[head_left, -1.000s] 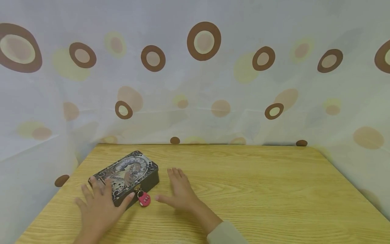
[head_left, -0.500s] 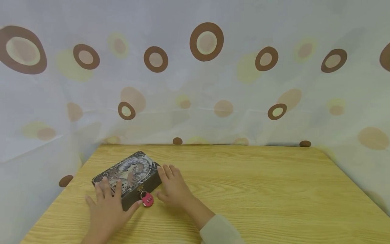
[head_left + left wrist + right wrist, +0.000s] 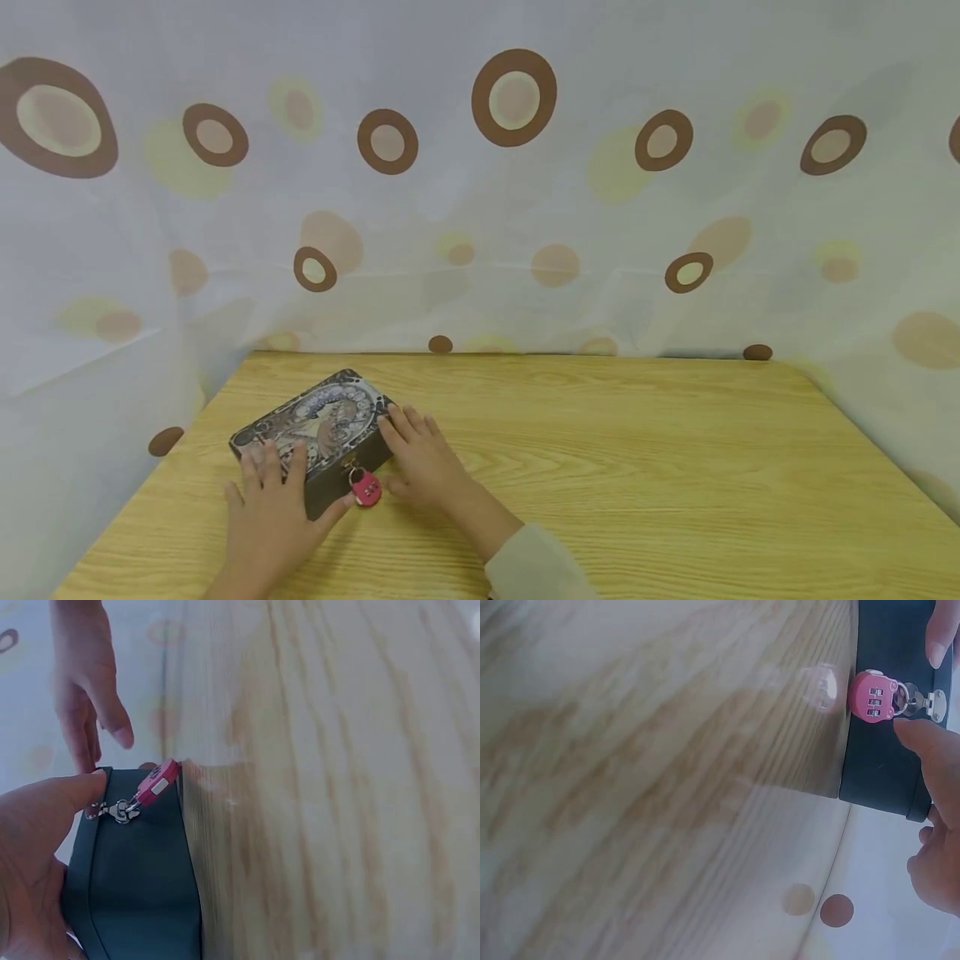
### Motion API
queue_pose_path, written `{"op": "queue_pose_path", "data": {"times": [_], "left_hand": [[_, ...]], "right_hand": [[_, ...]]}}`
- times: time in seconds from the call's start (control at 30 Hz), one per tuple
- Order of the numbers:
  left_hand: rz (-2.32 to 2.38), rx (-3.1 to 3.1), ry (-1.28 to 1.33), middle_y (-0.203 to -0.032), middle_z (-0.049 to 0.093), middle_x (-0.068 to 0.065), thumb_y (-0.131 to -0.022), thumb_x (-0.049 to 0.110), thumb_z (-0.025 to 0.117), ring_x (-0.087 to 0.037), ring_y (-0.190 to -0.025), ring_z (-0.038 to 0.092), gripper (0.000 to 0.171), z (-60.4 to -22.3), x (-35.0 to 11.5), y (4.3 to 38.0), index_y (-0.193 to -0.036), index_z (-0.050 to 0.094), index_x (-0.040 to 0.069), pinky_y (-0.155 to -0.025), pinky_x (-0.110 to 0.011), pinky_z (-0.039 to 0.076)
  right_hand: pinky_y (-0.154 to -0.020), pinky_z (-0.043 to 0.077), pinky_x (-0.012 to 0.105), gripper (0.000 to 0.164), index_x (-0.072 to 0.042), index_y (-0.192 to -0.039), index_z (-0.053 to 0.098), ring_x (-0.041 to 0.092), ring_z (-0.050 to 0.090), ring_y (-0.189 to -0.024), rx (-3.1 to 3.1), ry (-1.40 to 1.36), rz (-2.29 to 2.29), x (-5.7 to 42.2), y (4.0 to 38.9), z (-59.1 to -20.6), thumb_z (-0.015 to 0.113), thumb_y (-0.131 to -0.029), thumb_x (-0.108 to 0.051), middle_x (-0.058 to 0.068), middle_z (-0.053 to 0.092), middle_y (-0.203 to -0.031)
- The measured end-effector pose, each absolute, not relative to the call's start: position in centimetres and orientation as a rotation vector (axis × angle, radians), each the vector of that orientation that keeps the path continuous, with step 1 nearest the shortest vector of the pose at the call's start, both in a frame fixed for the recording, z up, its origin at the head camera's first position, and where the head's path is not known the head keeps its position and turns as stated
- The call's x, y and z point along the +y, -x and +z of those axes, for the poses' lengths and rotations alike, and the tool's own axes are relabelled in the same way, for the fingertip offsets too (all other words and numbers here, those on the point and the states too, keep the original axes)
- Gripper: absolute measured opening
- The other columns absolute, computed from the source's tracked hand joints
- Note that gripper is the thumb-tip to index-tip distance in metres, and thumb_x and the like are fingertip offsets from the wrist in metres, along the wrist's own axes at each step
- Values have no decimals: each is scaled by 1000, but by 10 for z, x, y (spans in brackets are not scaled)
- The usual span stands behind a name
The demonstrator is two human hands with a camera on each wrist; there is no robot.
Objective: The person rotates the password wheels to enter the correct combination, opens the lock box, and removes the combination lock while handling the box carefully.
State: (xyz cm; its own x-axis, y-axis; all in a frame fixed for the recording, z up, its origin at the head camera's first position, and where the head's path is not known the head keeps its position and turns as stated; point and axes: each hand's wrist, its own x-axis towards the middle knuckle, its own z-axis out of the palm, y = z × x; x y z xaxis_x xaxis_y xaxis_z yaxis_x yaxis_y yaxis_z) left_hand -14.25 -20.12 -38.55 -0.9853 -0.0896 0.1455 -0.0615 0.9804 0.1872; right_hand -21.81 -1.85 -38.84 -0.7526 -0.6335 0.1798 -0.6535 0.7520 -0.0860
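Observation:
A dark rectangular box (image 3: pixel 333 412) with an ornate picture on its lid lies at an angle on the left of the table. From the metal clasp on its front hangs a pink combination padlock (image 3: pixel 367 488), its number dials visible in the right wrist view. My left hand (image 3: pixel 270 517) rests with spread fingers on the lid's near left part, its thumb along the front edge by the clasp. With extended fingers my right hand (image 3: pixel 427 467) touches the box's right front corner. Its thumb (image 3: pixel 919 739) lies close to the padlock's shackle; I cannot tell whether they touch.
The wood-grain table (image 3: pixel 637 467) stretches away to the right of the box. A pale cloth (image 3: pixel 480 208) with brown, yellow and peach circles hangs behind the table and along both sides.
My right hand has moved left from beside the box to its right corner. The left hand has shifted slightly right along the lid. The head view has turned a little; the box looks unmoved.

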Motion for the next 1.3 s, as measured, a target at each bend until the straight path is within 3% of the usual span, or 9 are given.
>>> {"op": "queue_pose_path", "data": {"times": [0.33, 0.8, 1.0, 1.3], "left_hand": [[-282, -2918, -70, -136, 22, -46, -77, 64, 59, -67, -124, 14, 97, -387, -201, 143, -136, 34, -9, -97, -76, 21], [-247, -2826, 110, -135, 26, -45, -77, 51, 66, -65, -124, 18, 88, -393, -203, 146, -134, 38, -9, -102, -69, 24], [-287, -2805, 196, -139, 24, -42, -77, 48, 68, -60, -129, 15, 86, -394, -208, 150, -135, 38, -8, -105, -68, 21], [-224, -2791, 303, -140, 29, -38, -77, 47, 69, -57, -131, 18, 83, -394, -214, 157, -135, 39, -5, -104, -66, 26]], "right_hand": [[-113, 29, 43, 74, -16, -143, 32, 25, 28, -139, -2775, -998, 84, -16, 217, -388, 67, -82, -40, 3, 32, -150], [-115, 27, 41, 70, -11, -141, 37, 25, 28, -139, -2764, -1017, 74, -4, 212, -385, 66, -83, -38, 8, 35, -147], [-115, 27, 40, 67, -9, -138, 40, 26, 32, -137, -2737, -1034, 114, 2, 209, -385, 66, -83, -35, 10, 39, -144], [-114, 29, 37, 60, -6, -134, 45, 28, 38, -132, -2680, -1058, 120, 5, 205, -385, 64, -84, -34, 14, 44, -139]]}}
